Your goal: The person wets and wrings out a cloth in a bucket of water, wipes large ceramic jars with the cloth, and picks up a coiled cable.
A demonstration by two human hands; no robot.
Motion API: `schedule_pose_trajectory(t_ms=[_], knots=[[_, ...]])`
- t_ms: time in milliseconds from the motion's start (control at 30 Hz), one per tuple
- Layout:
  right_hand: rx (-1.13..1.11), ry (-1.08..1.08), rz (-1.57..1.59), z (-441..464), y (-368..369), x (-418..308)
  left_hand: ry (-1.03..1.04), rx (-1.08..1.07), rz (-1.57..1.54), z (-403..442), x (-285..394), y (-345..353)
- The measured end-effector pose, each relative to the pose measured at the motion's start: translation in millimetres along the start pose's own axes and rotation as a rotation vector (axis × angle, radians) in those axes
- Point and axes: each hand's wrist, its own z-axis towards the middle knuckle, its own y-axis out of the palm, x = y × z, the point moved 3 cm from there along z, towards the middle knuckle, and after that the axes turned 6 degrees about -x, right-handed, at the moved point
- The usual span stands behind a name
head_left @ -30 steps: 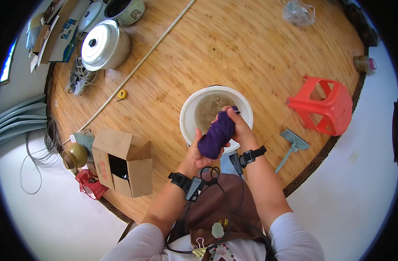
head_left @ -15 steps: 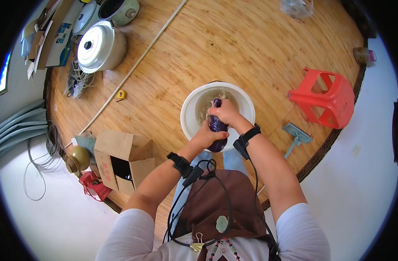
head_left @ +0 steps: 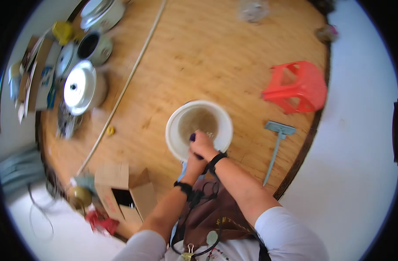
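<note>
Qty: 1 L hand (head_left: 193,160), 1 R hand (head_left: 203,144), 1 purple cloth (head_left: 192,137), 1 wht bucket (head_left: 225,130), 1 red stool (head_left: 310,96), 1 squeegee (head_left: 280,128), 1 lg pole (head_left: 125,90), 2 blk wrist straps (head_left: 183,187), min. 3 pots (head_left: 80,89), 1 brn apron (head_left: 205,215).

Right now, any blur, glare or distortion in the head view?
Head view: motion blur smears the plastic bag and softens the red stool; same view, glare whitens the pot lid; same view, wide-angle distortion bows the floor border.

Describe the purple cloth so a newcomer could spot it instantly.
On the wooden floor stands a round white bucket. Over its near side, both hands grip the purple cloth, leaving small bits showing. Its dark purple differs from the white bucket and brown apron.
</note>
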Motion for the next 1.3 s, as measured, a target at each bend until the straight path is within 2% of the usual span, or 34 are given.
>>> schedule_pose_trajectory(t_ms=[133,167,200,233,267,300,400,500,567,600,633,667,700,733,767,867,1033,1167,1233,1300], knots=[[0.133,0.025,0.387,-28,-37,-6,0.061,-0.077,0.12,-34,50,-41],[0.263,0.002,0.416,-32,-41,1,0.076,-0.117,0.152,-42,69,-52],[0.219,-0.081,0.473,-38,-60,2,0.097,-0.129,0.193,-50,88,-62],[0.344,-0.165,0.481,-45,-73,6,0.111,-0.136,0.231,-57,104,-69],[0.004,-0.082,0.827,-29,-62,34,0.152,-0.124,0.242,-59,113,-73],[0.088,0.057,0.874,-81,-105,8,0.204,-0.085,0.172,-59,122,-77],[-0.417,0.092,1.082,-119,-139,15,0.296,-0.023,0.095,-68,166,-75],[-0.495,0.029,1.302,-131,-168,24,0.369,-0.041,0.095,-64,202,-49],[-0.521,-0.135,1.316,-117,-198,37,0.416,-0.229,0.02,-83,255,-20],[-0.475,0.001,1.369,-112,-216,42,0.424,-0.223,0.066,-80,275,0],[-0.295,-0.13,1.424,-112,-243,43,0.407,-0.222,0.132,-83,283,16],[-0.248,-0.109,1.228,-105,-265,59,0.43,-0.291,0.008,-75,291,37],[-0.188,-0.083,1.027,-97,-294,77,0.327,-0.359,-0.127,-93,325,54],[-0.049,-0.085,0.991,-112,-331,75,0.308,-0.423,-0.236,-88,340,68],[-0.029,-0.085,0.975,-111,-357,86,0.284,-0.494,-0.358,-81,354,86],[0.122,-0.137,1.053,-120,-425,109,0.353,-0.646,-0.395,-69,412,122],[0.215,-0.153,1.127,-95,-485,92,0.391,-0.558,-0.4,-35,474,128],[0.169,-0.219,0.995,-56,-524,66,0.345,-0.489,-0.504,3,506,105],[0.196,-0.261,0.83,-28,-548,50,0.3,-0.369,-0.466,45,520,92],[0.352,-0.408,0.659,-1,-588,34,0.323,-0.444,-0.463,88,552,78]])
